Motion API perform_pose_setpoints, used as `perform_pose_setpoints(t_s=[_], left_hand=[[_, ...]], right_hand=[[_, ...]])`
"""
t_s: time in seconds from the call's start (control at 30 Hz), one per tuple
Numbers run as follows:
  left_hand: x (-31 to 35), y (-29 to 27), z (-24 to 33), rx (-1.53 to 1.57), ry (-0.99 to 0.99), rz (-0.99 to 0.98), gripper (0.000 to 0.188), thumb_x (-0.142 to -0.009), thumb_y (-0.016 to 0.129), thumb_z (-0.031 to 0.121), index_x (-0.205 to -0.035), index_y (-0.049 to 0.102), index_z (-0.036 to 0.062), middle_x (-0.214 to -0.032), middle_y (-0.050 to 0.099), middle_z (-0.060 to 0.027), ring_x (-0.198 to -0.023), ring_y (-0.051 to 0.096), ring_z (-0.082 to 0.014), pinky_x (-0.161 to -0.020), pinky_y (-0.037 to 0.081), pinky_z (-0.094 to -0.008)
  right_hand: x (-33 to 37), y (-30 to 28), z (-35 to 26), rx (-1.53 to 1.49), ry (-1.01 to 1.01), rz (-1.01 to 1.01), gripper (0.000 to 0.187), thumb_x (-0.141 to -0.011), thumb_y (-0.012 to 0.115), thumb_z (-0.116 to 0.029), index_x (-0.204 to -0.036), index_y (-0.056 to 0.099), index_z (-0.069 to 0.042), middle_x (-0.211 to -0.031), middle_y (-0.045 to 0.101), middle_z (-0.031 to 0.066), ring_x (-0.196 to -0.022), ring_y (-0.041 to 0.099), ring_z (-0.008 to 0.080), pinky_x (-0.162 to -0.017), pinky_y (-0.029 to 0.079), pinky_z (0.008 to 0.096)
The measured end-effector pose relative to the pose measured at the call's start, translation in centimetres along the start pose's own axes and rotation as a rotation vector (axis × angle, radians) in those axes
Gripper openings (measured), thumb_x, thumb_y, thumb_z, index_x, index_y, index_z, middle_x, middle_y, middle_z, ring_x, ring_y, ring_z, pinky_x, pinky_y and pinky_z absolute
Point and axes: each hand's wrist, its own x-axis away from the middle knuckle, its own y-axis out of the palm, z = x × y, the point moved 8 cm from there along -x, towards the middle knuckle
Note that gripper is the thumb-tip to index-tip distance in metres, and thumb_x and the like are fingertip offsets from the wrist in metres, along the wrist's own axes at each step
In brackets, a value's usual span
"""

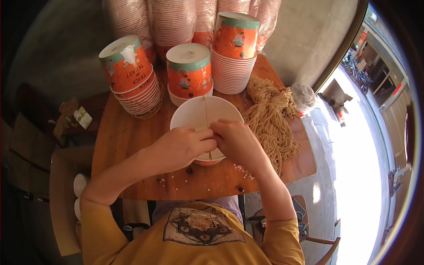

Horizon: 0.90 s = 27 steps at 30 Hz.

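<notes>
A paper bucket with a white inside and an orange outside stands mouth-up near the middle of the table. A thin tan cord runs across its mouth from the far rim to the near rim. Over the opening, my left hand and my right hand meet with fingertips pinched together on the cord's middle. My fingers cover that stretch, so any knot there is hidden. To the right lies a large bundle of matching tan cords.
Upside-down bucket stacks stand at the left, middle and right. Plastic-wrapped stacks rise behind them. Small white and red beads dot the wooden table's near edge. A cardboard box is at the lower left.
</notes>
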Motion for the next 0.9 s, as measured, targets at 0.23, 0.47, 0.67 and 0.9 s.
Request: perform_pose_setpoints(t_s=[0.23, 0.47, 0.67, 0.9], left_hand=[[-0.2, -0.1, 1.4, 0.228, 0.030, -0.120, 0.006, -0.091, 0.055, 0.011, -0.094, 0.057, 0.0061, -0.094, 0.056, -0.0070, -0.085, 0.058, -0.0265, -0.082, 0.044, -0.0381], [1.2, 0.4, 1.7, 0.313, -0.254, -0.032, 0.009, -0.089, 0.062, 0.013, -0.091, 0.056, 0.0059, -0.094, 0.057, -0.0075, -0.091, 0.057, -0.0273, -0.096, 0.036, -0.0435], [1.7, -0.3, 3.0, 0.038, -0.141, 0.198, 0.015, -0.083, 0.064, 0.011, -0.095, 0.057, 0.0071, -0.090, 0.055, -0.0048, -0.090, 0.057, -0.0248, -0.101, 0.034, -0.0479], [3.8, -1.7, 2.2, -0.102, 0.013, 0.258, 0.019, -0.077, 0.060, 0.006, -0.096, 0.057, 0.0088, -0.091, 0.055, -0.0061, -0.085, 0.055, -0.0249, -0.097, 0.040, -0.0432]], right_hand=[[-0.5, 0.5, -0.1, 0.071, -0.005, 0.013, 0.006, -0.081, 0.063, -0.008, -0.085, 0.065, -0.005, -0.082, 0.064, 0.0130, -0.079, 0.064, 0.0362, -0.067, 0.052, 0.0451], [-0.5, 1.1, 0.7, 0.095, 0.036, 0.079, 0.009, -0.088, 0.058, -0.010, -0.083, 0.064, -0.004, -0.082, 0.064, 0.0129, -0.077, 0.064, 0.0357, -0.067, 0.052, 0.0444], [-0.5, 1.3, 0.1, 0.125, -0.026, 0.093, 0.009, -0.086, 0.057, -0.007, -0.086, 0.064, -0.002, -0.082, 0.064, 0.0151, -0.073, 0.066, 0.0354, -0.066, 0.055, 0.0450], [-0.3, -3.4, -2.2, -0.123, -0.143, 0.273, 0.017, -0.082, 0.072, -0.012, -0.097, 0.067, -0.006, -0.089, 0.058, 0.0091, -0.087, 0.059, 0.0289, -0.077, 0.050, 0.0410]])
